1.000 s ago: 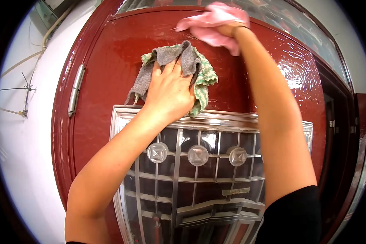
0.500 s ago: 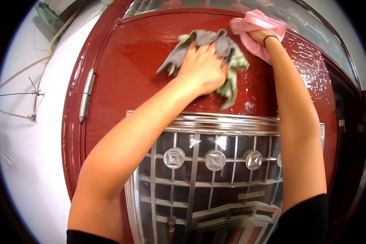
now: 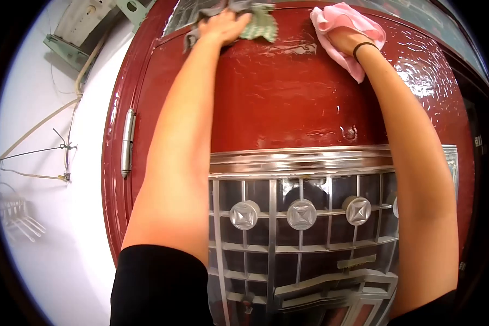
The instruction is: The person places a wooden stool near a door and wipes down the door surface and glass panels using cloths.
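Observation:
My left hand (image 3: 223, 27) is at the top left of the red door (image 3: 288, 98), fingers over a crumpled grey and green cloth (image 3: 261, 24) that it presses against the upper edge. Part of that cloth lies behind the hand. Higher on the right, my right hand (image 3: 346, 40) is wrapped in a pink cloth (image 3: 345, 16) against the door, its fingers mostly hidden by the folds. A dark band circles the right wrist. Wet-looking streaks shine on the red surface between and beside the hands.
Below the hands, a silvery metal grille (image 3: 273, 217) with square-patterned round bosses covers a dark glass window. A metal hinge (image 3: 127, 144) sits on the door's left side. Cords (image 3: 38, 126) and a green bracket (image 3: 65, 50) are on the white wall. Above the door runs a glass pane.
My left hand has slid the grey and green cloth up and left from the door's middle to its upper edge. My right hand stays nearly in place with the pink cloth. The view has shifted slightly.

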`<state>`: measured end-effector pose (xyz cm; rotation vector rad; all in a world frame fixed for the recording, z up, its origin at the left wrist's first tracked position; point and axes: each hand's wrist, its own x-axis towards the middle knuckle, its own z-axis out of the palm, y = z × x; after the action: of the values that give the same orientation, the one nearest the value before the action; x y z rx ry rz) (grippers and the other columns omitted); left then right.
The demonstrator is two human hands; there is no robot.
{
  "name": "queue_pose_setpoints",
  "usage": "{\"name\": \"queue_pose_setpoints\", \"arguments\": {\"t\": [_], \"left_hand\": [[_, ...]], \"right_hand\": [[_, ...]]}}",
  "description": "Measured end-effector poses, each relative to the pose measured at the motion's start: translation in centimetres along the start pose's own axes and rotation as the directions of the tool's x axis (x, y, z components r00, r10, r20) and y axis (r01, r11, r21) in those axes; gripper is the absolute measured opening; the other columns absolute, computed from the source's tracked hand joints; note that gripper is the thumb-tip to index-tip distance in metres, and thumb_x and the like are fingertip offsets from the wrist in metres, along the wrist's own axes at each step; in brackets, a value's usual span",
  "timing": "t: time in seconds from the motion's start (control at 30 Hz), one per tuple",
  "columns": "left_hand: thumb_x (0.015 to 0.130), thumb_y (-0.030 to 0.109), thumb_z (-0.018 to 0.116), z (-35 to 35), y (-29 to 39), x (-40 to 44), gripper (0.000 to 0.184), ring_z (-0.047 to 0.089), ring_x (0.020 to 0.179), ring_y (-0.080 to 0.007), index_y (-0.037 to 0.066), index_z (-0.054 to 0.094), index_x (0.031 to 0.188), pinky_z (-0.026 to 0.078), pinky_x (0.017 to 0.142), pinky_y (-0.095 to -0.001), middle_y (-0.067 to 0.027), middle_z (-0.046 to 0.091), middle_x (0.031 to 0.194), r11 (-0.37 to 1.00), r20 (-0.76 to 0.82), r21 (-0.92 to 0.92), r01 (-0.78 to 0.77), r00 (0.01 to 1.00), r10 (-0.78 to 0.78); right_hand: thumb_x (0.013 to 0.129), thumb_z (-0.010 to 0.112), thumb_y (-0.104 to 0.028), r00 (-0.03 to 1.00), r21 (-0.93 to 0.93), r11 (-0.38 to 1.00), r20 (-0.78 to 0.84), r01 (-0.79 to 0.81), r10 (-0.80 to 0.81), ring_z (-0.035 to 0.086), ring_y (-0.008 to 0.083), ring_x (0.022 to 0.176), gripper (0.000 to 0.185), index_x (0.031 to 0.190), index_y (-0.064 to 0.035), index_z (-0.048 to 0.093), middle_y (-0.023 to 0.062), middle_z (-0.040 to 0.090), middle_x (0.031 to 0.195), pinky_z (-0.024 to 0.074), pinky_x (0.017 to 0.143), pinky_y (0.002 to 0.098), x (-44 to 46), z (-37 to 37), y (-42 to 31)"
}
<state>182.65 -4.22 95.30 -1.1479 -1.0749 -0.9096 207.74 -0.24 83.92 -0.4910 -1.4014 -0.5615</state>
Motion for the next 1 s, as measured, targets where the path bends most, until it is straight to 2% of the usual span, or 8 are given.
{"name": "queue_pose_setpoints", "arguments": {"t": [0.13,0.37,0.6,0.67,0.83,0.93,0.97,1.0], "left_hand": [[0.091,0.043,0.037,2.4,-15.7,3.1,0.061,0.046,0.134,-0.0314,0.005,0.052,0.137,0.031,0.11,-0.053,-0.013,0.044,0.149,0.971,0.188,0.213,0.105,0.971,-0.146],[0.087,0.04,0.04,0.7,-16.5,-1.2,0.063,0.028,0.144,-0.0284,0.012,0.048,0.143,0.024,0.112,-0.0488,-0.0103,0.037,0.155,0.866,0.149,0.285,0.41,0.874,-0.463],[0.087,0.048,0.049,-1.1,2.5,-9.6,0.055,0.043,0.129,-0.0331,0.013,0.064,0.126,0.031,0.107,-0.052,-0.0124,0.055,0.136,0.937,0.219,0.22,-0.271,0.95,0.223],[0.089,0.061,0.044,0.9,3.4,-12.8,0.069,0.043,0.131,-0.0359,0.015,0.052,0.14,0.023,0.113,-0.0532,-0.014,0.054,0.139,0.746,-0.36,-0.021,-0.666,0.701,0.616],[0.089,0.068,0.039,0.5,-0.9,-6.2,0.072,0.049,0.128,-0.0354,0.021,0.044,0.145,0.028,0.111,-0.0479,-0.0143,0.057,0.136,0.836,-0.176,-0.138,-0.531,0.844,0.507],[0.096,0.057,0.031,-1.3,-5.8,-2.8,0.07,0.034,0.14,-0.0367,0.011,0.034,0.149,0.025,0.115,-0.0518,-0.0149,0.035,0.153,0.997,0.032,-0.002,-0.079,0.996,0.079],[0.093,0.04,0.047,-0.7,-7.7,-2.8,0.064,0.036,0.139,-0.0363,0.008,0.036,0.147,0.029,0.114,-0.0496,-0.0167,0.038,0.151,0.999,-0.072,-0.04,0.022,0.997,-0.025],[0.097,0.057,0.036,-1.6,-9.8,-2.8,0.07,0.048,0.129,-0.0356,0.004,0.044,0.143,0.034,0.11,-0.0389,-0.0209,0.053,0.139,0.979,0.045,-0.199,0.042,0.998,-0.034]], "right_hand": [[0.091,0.041,-0.037,0.999,-0.092,0.995,-0.021,0.046,-0.048,0.053,0.0201,0.054,0.044,0.067,-0.0051,0.058,0.0091,0.057,0.066,0.0403,0.051,0.0308,-0.6,-0.2,-1.1],[0.093,0.035,-0.033,0.995,-0.264,0.962,-0.054,0.071,-0.088,0.059,0.0205,0.07,0.044,0.069,-0.0046,0.058,0.0086,0.06,0.079,0.0442,0.062,0.0295,-2.3,-0.7,-3.2],[0.094,0.032,-0.029,0.991,-0.459,0.888,-0.124,-0.007,-0.056,0.063,0.0208,0.084,0.043,0.071,-0.0041,0.058,0.0081,0.063,0.091,0.0474,0.071,0.0283,-3.9,-0.9,-5.7],[0.093,0.034,-0.029,0.99,-0.426,0.905,-0.124,0.01,-0.069,0.062,0.0208,0.085,0.039,0.074,-0.0038,0.057,0.0081,0.062,0.092,0.0469,0.073,0.0281,-3.5,-0.6,-5.1],[0.09,0.04,-0.028,0.986,-0.302,0.949,-0.111,0.087,-0.126,0.061,0.0209,0.09,0.032,0.079,-0.0033,0.056,0.0081,0.061,0.095,0.0459,0.077,0.0277,-2.2,0.0,-3.9],[0.089,0.044,-0.027,0.983,-0.229,0.963,-0.084,0.14,-0.163,0.06,0.0209,0.092,0.028,0.082,-0.0029,0.056,0.0081,0.06,0.096,0.0452,0.08,0.0275,-1.3,0.3,-2.9],[0.088,0.045,-0.027,0.982,-0.207,0.966,-0.075,0.155,-0.174,0.06,0.0209,0.093,0.027,0.083,-0.0028,0.056,0.0081,0.06,0.097,0.045,0.08,0.0274,-1.0,0.4,-2.5],[0.088,0.047,-0.027,0.98,-0.183,0.968,-0.071,0.169,-0.185,0.059,0.0209,0.094,0.026,0.085,-0.0027,0.056,0.0081,0.06,0.097,0.0448,0.081,0.0273,-0.8,0.4,-2.3]]}}
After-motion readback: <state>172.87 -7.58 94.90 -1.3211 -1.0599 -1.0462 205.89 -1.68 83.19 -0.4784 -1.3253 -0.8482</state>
